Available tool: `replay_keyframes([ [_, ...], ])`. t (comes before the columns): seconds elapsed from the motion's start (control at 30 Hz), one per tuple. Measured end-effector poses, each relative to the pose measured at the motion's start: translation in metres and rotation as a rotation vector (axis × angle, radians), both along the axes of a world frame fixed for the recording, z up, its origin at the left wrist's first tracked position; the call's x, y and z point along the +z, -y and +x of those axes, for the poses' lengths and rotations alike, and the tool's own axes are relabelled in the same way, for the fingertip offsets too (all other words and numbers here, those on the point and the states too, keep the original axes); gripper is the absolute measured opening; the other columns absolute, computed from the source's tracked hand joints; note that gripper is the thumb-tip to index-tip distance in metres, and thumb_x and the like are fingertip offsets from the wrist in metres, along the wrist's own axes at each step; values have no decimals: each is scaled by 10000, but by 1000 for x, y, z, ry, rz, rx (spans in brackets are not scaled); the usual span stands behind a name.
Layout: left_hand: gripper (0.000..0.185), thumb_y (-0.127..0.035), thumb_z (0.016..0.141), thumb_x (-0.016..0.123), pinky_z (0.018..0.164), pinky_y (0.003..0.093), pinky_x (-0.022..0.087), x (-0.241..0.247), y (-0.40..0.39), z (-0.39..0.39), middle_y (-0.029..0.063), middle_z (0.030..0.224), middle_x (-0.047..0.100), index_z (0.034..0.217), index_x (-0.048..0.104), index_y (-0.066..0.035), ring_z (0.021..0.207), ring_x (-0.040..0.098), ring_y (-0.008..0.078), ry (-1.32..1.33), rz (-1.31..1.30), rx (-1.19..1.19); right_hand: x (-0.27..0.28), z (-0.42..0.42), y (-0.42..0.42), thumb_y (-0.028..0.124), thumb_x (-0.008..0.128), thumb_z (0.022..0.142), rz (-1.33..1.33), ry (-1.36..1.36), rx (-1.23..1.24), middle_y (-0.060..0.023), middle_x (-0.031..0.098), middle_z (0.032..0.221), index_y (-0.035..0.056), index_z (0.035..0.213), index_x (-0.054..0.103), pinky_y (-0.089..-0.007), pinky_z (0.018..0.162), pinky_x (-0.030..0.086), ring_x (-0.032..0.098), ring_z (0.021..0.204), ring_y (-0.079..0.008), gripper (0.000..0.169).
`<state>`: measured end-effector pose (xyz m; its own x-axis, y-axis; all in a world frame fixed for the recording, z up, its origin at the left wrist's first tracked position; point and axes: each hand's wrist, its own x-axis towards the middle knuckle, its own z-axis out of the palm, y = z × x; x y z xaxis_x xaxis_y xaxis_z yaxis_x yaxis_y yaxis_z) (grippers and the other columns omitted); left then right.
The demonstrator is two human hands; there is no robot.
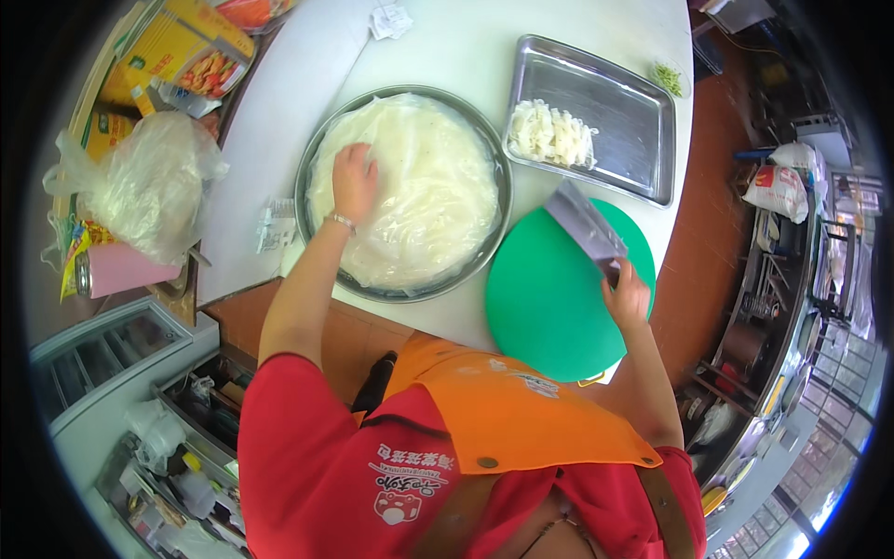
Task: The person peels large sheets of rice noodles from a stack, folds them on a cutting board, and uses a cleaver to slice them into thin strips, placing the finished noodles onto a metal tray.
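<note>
My left hand (355,183) rests on a stack of pale, translucent sheets (426,202) that look like rice noodle sheets, with fingers bent and partly spread. The sheets fill a large round metal pan (504,241). In my right hand (626,297) is the handle of a wide-bladed cleaver (583,220). Its blade hangs over the upper part of a round green cutting board (552,300), tip towards the metal tray. That rectangular metal tray (621,105) holds a pile of white cut strips (552,135) at its near left corner.
A small dish of chopped greens (667,78) stands beyond the tray. Crumpled paper (391,22) lies at the far side. On the left are a filled plastic bag (157,185), a pink bottle (129,269) and yellow packages (178,52). Shelving with pans stands at the right.
</note>
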<state>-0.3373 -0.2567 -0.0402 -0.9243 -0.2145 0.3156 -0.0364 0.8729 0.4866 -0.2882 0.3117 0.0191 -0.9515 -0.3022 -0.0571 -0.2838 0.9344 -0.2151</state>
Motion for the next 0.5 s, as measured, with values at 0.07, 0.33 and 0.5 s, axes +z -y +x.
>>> replay_keyframes([
  [0.07,293,-92,855,695,962,443,481,-5,23,-21,184,1139,637,1137,657,-23,1081,590,374,29,-21,33,-5,10,-9,177,760,815,58,-19,64,-146,659,1011,43,1234,531,-428,673,556,688,812,-335,495],
  [0.33,248,-238,876,657,783,477,534,-6,25,-84,179,1094,663,1025,666,-40,930,663,378,434,-217,99,3,-12,-6,160,733,845,292,-36,42,-161,611,1069,11,1194,560,-455,858,496,602,1022,-349,416],
  [0.5,207,-213,922,590,762,495,543,-20,60,-76,213,969,695,1028,659,-49,899,680,379,465,-201,29,18,-33,58,165,702,880,156,-111,96,-173,610,1083,15,1083,597,-460,854,493,602,1022,-357,273],
])
